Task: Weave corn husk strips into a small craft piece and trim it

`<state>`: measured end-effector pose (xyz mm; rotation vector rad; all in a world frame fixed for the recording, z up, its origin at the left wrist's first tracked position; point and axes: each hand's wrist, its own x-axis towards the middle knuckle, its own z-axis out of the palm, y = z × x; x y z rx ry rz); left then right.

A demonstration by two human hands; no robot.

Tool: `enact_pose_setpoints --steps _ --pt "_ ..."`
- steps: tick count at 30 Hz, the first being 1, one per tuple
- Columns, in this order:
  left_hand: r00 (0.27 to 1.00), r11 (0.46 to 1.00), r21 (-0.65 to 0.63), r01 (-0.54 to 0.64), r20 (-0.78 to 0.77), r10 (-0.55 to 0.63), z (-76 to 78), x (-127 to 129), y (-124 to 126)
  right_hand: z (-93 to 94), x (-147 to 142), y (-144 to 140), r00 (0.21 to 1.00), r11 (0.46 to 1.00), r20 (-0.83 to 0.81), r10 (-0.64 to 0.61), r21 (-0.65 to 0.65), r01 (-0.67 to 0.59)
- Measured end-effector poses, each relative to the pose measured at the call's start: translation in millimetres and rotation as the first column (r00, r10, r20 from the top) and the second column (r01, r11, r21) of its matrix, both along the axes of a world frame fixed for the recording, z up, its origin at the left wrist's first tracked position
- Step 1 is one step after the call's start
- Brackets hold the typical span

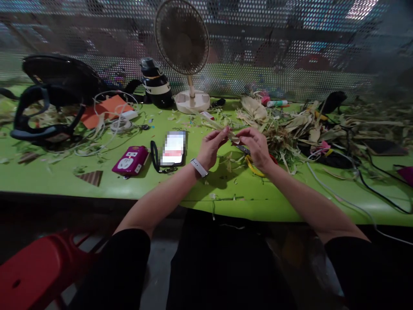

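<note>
A strip (233,137) is sitting between the person's two hands, just above the tabletop (222,191). The left hand (210,148) is pinching it, thumb against fingers; the right hand (256,148) is meeting it from the other side, its fingers also seeming to be gripping the strip, though the exact contact is too small to tell. The step in hand appears to be working this piece by fingertip. The next move, as I judge it, is calling for a light, steady pinch on both sides, since so thin a piece could be tearing or slipping. Scissors (254,168) are lying beneath the right hand; whether it is touching them, I cannot tell. A husk pile (290,129) is spreading to the right. A phone (173,148) is resting left of the left hand, with a purple box (131,161) beyond it. A fan (192,101) is standing behind, a bottle (157,86) beside it.
</note>
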<state>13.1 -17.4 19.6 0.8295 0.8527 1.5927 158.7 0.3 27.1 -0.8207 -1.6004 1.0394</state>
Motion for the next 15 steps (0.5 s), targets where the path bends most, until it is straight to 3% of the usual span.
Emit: enact_pose_setpoints --steps 4,9,15 --pt "1.0 1.0 0.005 0.008 0.004 -0.008 -2.4 4.0 0.2 0.7 -1.4 6.0 0.994 0.976 -0.03 0.102 -0.188 -0.106" --pt "0.998 0.994 -0.094 -0.048 0.033 0.051 1.4 -0.2 1.1 -1.2 -2.9 7.7 0.984 0.968 0.029 0.178 -0.184 -0.17" --pt "0.985 0.987 -0.125 -0.104 0.128 0.119 1.6 -13.7 12.9 -1.3 -2.7 7.2 0.978 0.954 0.043 0.206 -0.23 -0.191"
